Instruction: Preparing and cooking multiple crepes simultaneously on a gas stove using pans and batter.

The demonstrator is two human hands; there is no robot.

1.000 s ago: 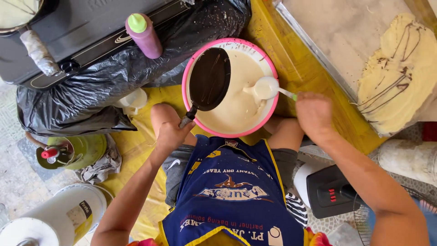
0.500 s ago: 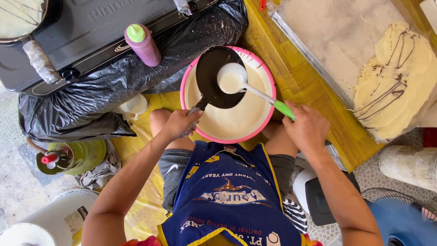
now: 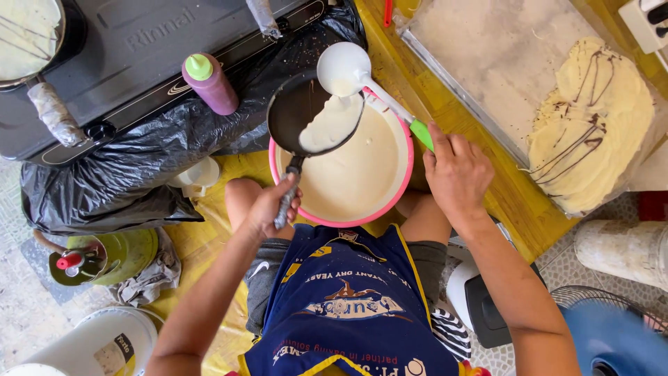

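My left hand (image 3: 273, 207) grips the handle of a small black frying pan (image 3: 300, 111), held tilted over a pink-rimmed bowl (image 3: 400, 188) full of pale batter. A pool of batter lies in the pan. My right hand (image 3: 456, 170) holds a white ladle (image 3: 346, 68) by its green-tipped handle, the scoop raised above the pan's far edge and dripping batter. The bowl sits between my knees, above my blue apron (image 3: 351, 306).
A grey gas stove (image 3: 139, 56) on black plastic stands upper left, a second pan with batter (image 3: 28, 35) on it and a purple squeeze bottle (image 3: 209, 83) beside. Stacked crepes with chocolate lines (image 3: 591, 125) lie on a lined tray at right. A green gas cylinder (image 3: 104, 257) is at lower left.
The ladle rose out of the bowl, came over the pan and poured batter into it. The pan moved up and right over the bowl's far rim.
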